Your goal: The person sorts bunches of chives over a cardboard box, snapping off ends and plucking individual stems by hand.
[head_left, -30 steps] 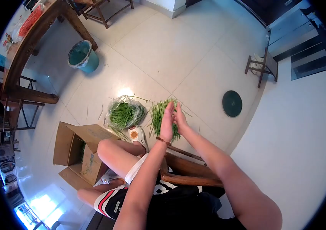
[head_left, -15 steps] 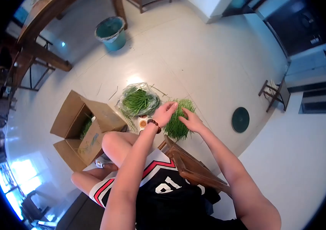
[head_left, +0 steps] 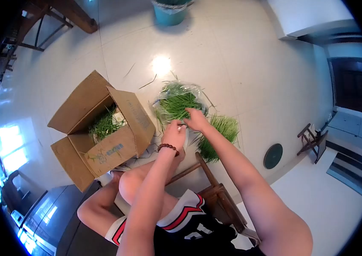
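Note:
My left hand (head_left: 174, 133), with a beaded bracelet (head_left: 168, 147) at its wrist, is closed near the front of a clear plastic bag (head_left: 201, 96) of long green stalks, perhaps chives (head_left: 180, 102). Its fingertips are pinched; what they hold, if anything, is too small to make out. Just right of it, my right hand (head_left: 196, 120) has thumb and forefinger apart at the bag's lower edge, with no held item visible. A second bunch of green stalks (head_left: 223, 130) lies on the floor, partly behind my right forearm.
An open cardboard box (head_left: 136, 115) at left holds loose green stalks and a pale item. A teal bucket (head_left: 170, 16) stands at the far side. Beside my legs is a wooden stool (head_left: 221, 196). A dark round disc (head_left: 273, 155) is at right. Loose stalks lie on the floor.
My view has shifted. Both hands have moved from above the loose bunch leftward to the near edge of the bag and come closer together. The left fingers are now pinched.

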A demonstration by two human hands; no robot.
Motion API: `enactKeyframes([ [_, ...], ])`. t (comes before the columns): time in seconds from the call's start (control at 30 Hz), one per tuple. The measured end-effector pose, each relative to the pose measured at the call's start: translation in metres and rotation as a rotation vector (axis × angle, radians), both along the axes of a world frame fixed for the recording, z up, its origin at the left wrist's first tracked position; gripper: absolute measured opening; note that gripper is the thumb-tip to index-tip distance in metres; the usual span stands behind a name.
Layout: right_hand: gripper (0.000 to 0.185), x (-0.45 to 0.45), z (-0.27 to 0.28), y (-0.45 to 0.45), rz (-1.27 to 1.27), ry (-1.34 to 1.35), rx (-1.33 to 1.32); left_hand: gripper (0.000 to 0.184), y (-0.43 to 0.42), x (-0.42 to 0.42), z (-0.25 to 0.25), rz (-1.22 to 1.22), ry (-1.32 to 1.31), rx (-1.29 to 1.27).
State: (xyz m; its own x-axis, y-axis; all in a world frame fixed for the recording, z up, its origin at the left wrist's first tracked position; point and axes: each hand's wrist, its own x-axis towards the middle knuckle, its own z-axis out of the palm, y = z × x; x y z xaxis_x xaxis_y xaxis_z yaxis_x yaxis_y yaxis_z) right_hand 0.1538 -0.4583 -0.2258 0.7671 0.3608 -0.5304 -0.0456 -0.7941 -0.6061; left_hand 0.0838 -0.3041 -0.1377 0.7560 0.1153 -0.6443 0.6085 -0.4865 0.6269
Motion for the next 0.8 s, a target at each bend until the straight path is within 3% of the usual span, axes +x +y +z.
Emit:
enactKeyframes([
  [0.23, 0.055, 0.045, -0.123, 0.077, 0.089, -0.074, -0.089, 0.034, 0.016, 0.022, -0.012, 0.148, 0.025, -0.037],
  [0.37, 0.063, 0.060, -0.131, 0.109, 0.108, -0.062, -0.364, 0.032, 0.011, 0.037, -0.020, 0.240, -0.032, -0.126],
  [0.43, 0.068, 0.061, -0.125, 0.120, 0.142, -0.146, -0.519, 0.033, 0.013, 0.043, -0.018, 0.192, 0.058, -0.105],
  [0.63, 0.065, 0.056, -0.138, 0.108, 0.112, -0.140, -0.455, 0.036, 0.019, 0.037, -0.026, 0.229, -0.022, -0.154],
  [0.8, 0.053, 0.063, -0.133, 0.099, 0.296, -0.207, -0.414, 0.038, 0.022, 0.038, -0.031, 0.259, -0.013, -0.198],
])
